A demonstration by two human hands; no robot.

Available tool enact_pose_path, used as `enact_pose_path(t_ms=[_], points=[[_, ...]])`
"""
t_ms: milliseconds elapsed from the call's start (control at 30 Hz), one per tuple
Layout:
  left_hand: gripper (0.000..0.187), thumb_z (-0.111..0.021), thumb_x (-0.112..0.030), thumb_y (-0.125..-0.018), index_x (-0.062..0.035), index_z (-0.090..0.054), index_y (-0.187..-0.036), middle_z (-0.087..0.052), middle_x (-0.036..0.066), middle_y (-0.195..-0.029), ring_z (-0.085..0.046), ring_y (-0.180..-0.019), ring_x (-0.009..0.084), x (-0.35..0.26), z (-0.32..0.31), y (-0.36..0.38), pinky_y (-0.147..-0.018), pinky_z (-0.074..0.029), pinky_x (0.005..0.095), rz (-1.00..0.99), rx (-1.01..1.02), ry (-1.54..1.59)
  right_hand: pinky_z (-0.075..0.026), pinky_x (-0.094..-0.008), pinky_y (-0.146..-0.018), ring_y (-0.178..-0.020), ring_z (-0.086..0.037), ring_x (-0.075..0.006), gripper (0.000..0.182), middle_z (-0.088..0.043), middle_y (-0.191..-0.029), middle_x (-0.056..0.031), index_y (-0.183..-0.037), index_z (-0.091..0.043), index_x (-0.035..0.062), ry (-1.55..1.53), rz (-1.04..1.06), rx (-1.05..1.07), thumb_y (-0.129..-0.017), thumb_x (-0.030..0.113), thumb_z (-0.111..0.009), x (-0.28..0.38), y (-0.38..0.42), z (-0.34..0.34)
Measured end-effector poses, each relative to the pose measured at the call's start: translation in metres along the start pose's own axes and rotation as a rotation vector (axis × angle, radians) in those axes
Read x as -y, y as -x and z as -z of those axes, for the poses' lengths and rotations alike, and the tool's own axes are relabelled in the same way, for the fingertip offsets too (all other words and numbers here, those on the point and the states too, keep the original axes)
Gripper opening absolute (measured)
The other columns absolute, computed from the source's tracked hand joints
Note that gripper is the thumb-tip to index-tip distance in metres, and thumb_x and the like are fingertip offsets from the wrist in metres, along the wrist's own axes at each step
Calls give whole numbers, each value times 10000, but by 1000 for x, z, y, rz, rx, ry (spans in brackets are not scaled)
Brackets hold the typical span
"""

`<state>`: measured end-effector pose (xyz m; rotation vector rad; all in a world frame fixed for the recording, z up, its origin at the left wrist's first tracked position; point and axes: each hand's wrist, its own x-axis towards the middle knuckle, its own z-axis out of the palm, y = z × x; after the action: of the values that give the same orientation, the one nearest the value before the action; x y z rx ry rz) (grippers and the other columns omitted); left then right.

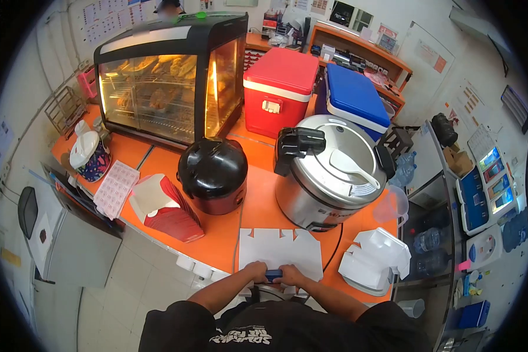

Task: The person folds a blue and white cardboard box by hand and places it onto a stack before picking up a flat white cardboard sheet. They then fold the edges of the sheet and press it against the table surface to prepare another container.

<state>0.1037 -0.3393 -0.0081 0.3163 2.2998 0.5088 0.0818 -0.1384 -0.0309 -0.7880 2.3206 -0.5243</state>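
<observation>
A small dark blue object [273,274], its kind too small to make out, sits between my two hands at the table's front edge. My left hand [255,271] is closed at its left end, and my right hand [290,275] is closed at its right end. Under and beyond them lies a flat white cardboard sheet [280,246] with notches along its far edge. To the right are white folded cardboard boxes [376,258], nested with their lids up. Just beyond the sheet stands a large silver rice cooker [308,196] with a white rice paddle [353,167] on its lid.
A smaller black-and-red cooker [214,176] and a stack of red cartons [173,217] stand at left, near printed sheets [116,186]. Behind are a lit food warmer [149,100], a red cooler [278,82] and a blue cooler [358,97]. A cable runs beside the silver cooker.
</observation>
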Motion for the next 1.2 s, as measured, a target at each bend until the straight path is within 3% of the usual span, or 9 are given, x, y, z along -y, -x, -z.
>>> enact_pose_path(t_ms=[133,467,567,633,1000,1067,1200], points=[[434,-773,-390,-694,-76,-688,-980,-669,154,-1005,-636,-972,310,-4,10,1,-812,-511,403,10,53,-31,-490,-416,-768,-870,-626,-347,552,-648,-915,-169,-1008,-580,39,-74,-42,-52,-645,393,-799,6,0,6],[509,-774,-426,-680,-59,-668,-1016,-653,150,-1047,-621,-1013,299,-7,6,3,-824,-510,403,68,67,-28,-491,-429,-766,-864,-614,-371,644,-626,-903,-187,-1008,-514,20,-159,-164,-38,-575,358,-851,7,-4,0],[516,-766,-426,-682,-35,-656,-999,-649,164,-1046,-617,-1015,309,-8,8,0,-834,-509,401,64,25,-52,-483,-441,-788,-898,-592,-387,696,-599,-933,-203,-1032,-476,-6,-211,-176,-97,-563,338,-859,4,-6,-7],[513,-765,-414,-682,-26,-649,-996,-648,174,-1043,-618,-1009,320,-8,7,-1,-835,-511,404,59,32,-59,-468,-449,-821,-944,-560,-398,737,-563,-994,-227,-1039,-452,-38,-89,-111,-212,-556,340,-861,1,-9,-11],[480,-785,-355,-659,-44,-649,-999,-642,177,-1040,-619,-1003,328,-20,-3,-3,-811,-519,425,117,-1,-30,-466,-426,-839,-977,-559,-401,828,-558,-1017,-259,-1029,-453,-93,-87,-153,-53,-518,402,-876,0,-18,4],[425,-783,-319,-662,-66,-655,-978,-623,145,-1065,-602,-1028,315,-22,-5,-4,-847,-494,455,103,-177,-153,-470,-425,-836,-978,-567,-401,841,-564,-1021,-262,-1035,-451,-98,-85,-153,-37,-514,406,-878,1,-19,9],[372,-751,-272,-688,-74,-644,-984,-606,113,-1081,-584,-1052,294,-28,20,1,-899,-447,497,168,-93,-189,-469,-414,-878,-1030,-562,-412,921,-559,-1083,-289,-1099,-424,-121,-73,-202,-26,-504,413,-881,6,-23,10]])
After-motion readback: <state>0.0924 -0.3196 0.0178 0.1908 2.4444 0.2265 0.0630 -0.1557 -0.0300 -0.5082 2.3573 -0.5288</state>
